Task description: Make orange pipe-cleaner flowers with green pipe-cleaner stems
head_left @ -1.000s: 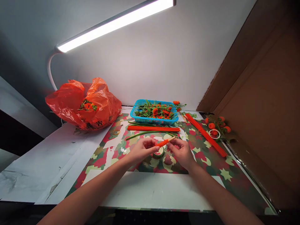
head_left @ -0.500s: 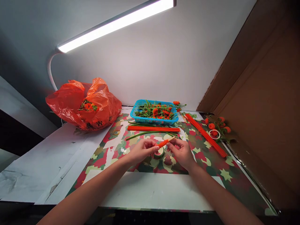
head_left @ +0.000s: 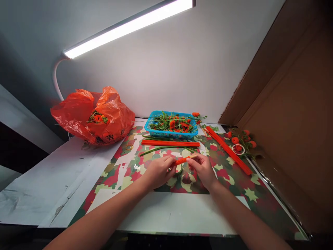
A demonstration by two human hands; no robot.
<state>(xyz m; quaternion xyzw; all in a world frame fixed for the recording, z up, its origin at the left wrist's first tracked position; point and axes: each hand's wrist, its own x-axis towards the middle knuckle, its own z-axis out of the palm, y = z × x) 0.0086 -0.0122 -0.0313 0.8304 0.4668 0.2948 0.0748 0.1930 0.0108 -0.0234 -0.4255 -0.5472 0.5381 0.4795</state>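
Between my two hands is a thin wooden stick (head_left: 192,157) with a fuzzy orange coil (head_left: 180,161) wound round it. The fingers of my left hand (head_left: 161,171) pinch the coil at its left end. My right hand (head_left: 203,168) is closed on the stick, its fingertips at the coil's right end. Below them a roll of green tape (head_left: 178,169) lies on the patterned mat, partly hidden by my left hand. Behind the hands lie a bundle of orange pipe cleaners (head_left: 170,143) and several green stems (head_left: 156,150).
A blue basket (head_left: 170,133) of orange flowers stands at the back. On the left is a red plastic bag (head_left: 117,121) under a lamp (head_left: 130,29). More orange pipe cleaners (head_left: 229,151), orange flowers (head_left: 235,140) and a white ring (head_left: 244,149) lie at the right, beside cardboard (head_left: 291,114).
My left hand has turned over the coil, its fingers now curled around the left end. The stick lies flatter, and my right fingertips have shifted slightly along it.
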